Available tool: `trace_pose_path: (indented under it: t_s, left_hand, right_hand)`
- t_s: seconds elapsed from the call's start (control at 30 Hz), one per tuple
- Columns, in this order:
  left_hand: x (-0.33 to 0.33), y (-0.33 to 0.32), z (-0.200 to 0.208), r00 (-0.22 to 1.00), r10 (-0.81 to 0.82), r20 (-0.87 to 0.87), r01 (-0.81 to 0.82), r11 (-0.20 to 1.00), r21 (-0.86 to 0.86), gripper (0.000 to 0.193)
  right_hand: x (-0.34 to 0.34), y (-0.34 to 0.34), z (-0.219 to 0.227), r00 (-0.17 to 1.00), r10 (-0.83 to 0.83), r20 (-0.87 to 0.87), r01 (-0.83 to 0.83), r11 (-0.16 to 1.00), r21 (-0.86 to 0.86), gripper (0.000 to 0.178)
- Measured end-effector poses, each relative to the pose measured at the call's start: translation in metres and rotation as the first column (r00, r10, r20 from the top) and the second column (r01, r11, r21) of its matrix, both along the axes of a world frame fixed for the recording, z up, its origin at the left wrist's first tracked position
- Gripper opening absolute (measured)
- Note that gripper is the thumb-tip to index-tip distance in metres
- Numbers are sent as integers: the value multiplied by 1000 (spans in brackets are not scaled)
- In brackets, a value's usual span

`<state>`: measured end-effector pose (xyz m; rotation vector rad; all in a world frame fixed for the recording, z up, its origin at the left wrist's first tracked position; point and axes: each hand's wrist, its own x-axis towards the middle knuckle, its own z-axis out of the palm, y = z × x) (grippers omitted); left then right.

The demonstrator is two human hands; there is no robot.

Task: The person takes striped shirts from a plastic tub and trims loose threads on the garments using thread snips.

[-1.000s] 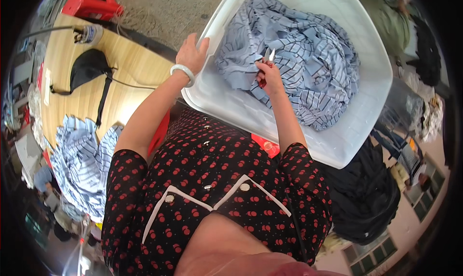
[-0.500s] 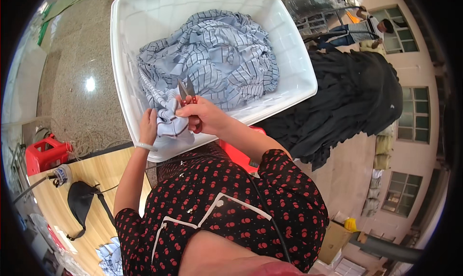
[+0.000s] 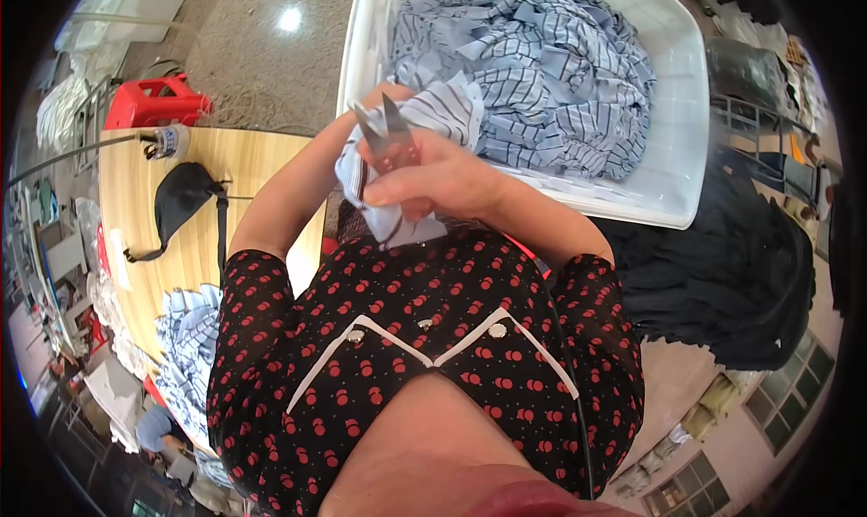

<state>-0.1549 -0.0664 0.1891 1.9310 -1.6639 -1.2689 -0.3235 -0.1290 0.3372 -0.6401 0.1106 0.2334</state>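
In front of my chest a light blue, dark-striped piece of cloth (image 3: 442,111) is bunched up between both hands. My right hand (image 3: 438,169) is closed round small red-handled thread snips (image 3: 391,129), their blades apart and pointing up and away. Its thumb also presses on a fold of the cloth. My left hand (image 3: 386,93) is behind the cloth, closed on it, with most of its fingers hidden. Beyond my hands, a heap of the same striped cloth (image 3: 560,83) lies in a white plastic bin (image 3: 623,208).
On my left is a wooden table (image 3: 284,169) with a black waist bag (image 3: 185,196) and more striped cloth (image 3: 188,336). A red stool (image 3: 153,106) stands past it. Black fabric (image 3: 722,282) is piled to the right of the bin.
My view has turned, so the bin now appears farther up and right. Both hands have drawn the striped cloth away from the bin, nearer my chest. The snips remain in my right hand.
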Motion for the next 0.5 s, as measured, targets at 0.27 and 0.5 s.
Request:
trace_pose_path:
  t_s: [0.27, 0.5]
  left_hand:
    - [29, 28, 143, 222, 661, -717, -719, 608, 337, 28]
    - [67, 135, 181, -91, 666, -741, -904, 257, 341, 28]
  right_hand:
    - [-19, -36, -83, 843, -505, -186, 428, 838, -338, 27]
    - [-11, -28, -153, 760, -574, -304, 251, 691, -678, 24]
